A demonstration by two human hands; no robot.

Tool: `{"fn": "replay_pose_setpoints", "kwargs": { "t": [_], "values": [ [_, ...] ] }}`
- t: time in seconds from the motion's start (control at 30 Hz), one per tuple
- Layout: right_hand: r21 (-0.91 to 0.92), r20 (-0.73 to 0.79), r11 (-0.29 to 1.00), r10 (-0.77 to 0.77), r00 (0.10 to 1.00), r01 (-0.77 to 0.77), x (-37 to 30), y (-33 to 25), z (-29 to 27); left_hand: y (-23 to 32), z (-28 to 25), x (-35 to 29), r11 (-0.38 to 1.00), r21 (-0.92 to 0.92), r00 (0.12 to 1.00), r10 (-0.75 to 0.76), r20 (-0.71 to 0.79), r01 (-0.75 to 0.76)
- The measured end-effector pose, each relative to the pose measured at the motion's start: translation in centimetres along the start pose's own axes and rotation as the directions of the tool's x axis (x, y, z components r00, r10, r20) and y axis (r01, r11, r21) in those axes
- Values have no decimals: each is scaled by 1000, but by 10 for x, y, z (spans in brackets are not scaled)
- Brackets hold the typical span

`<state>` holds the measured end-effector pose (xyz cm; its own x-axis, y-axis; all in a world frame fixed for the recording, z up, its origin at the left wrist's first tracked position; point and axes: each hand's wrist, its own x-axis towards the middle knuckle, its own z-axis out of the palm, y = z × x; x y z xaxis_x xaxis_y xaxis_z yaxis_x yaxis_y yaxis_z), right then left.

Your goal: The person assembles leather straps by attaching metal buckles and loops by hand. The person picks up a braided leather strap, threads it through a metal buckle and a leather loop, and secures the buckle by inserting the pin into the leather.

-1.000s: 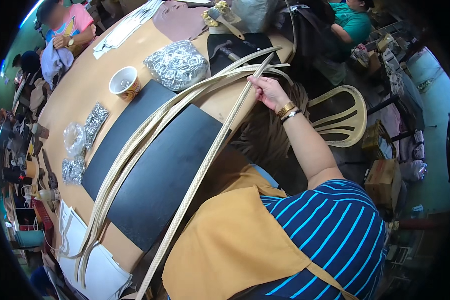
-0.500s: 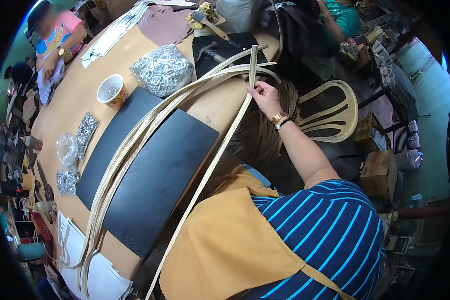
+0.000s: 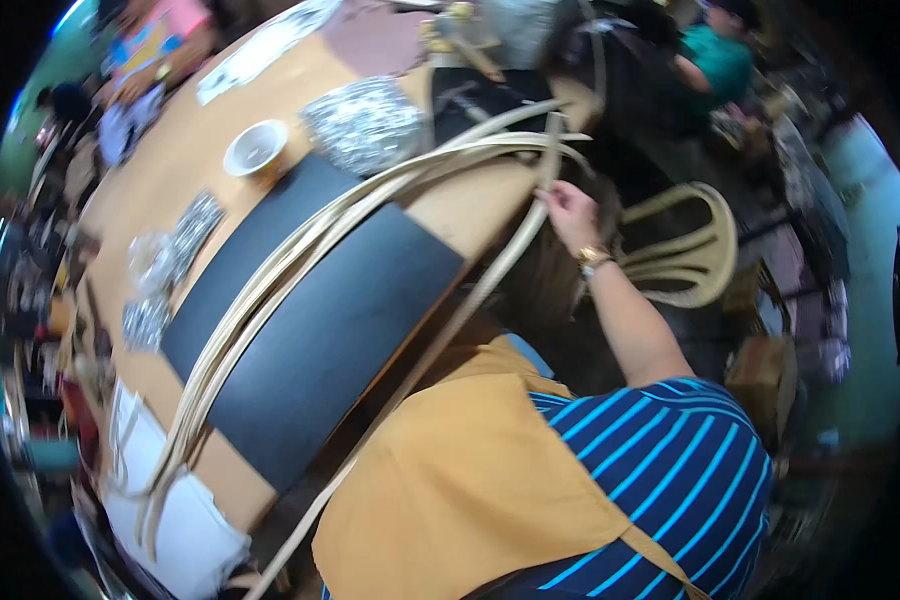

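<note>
The surface (image 3: 195, 150) is fairly evenly lit, with glare on the plastic bag (image 3: 363, 125) toward eleven o'clock. Motion blur softens the right hand (image 3: 572, 214); the curved fisheye view darkens to black at three and nine.

The held strip (image 3: 481, 290) looks matt, the dark panels (image 3: 335, 345) smooth, the plastic bag (image 3: 363, 122) glossy.

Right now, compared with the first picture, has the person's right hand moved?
Yes: judged against the cream chair, the right hand has shifted slightly closer to it, rightward in the view.
</note>
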<state>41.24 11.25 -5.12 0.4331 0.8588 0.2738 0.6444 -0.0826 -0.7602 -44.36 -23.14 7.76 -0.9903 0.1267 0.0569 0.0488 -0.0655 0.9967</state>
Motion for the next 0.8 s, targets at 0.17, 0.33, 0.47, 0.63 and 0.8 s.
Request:
{"fn": "replay_pose_setpoints", "kwargs": {
  "t": [0.17, 0.33, 0.47, 0.63, 0.8],
  "values": [
    [142, 139, 988, -87, 987, 67, -16, -17, -10, 44, 4, -41, 977, 214, 966, -63, 252, 8],
    [165, 260, 986, -64, 963, 21, 9, -12, -19, 29, 179, -216, 866, -161, 586, -173, 791, 473],
    [146, 211, 988, -72, 975, 42, 31, 31, -22, 21, 201, -245, 616, -279, 445, -132, 886, 737],
    [172, 175, 971, 134, 975, -165, 27, 98, -32, -5, 215, -250, 521, -309, 436, -138, 889, 796],
    [267, 196, 908, 278, 940, -324, 17, 117, -30, -9, 221, -253, 528, -317, 439, -120, 890, 788]
  ]
}}
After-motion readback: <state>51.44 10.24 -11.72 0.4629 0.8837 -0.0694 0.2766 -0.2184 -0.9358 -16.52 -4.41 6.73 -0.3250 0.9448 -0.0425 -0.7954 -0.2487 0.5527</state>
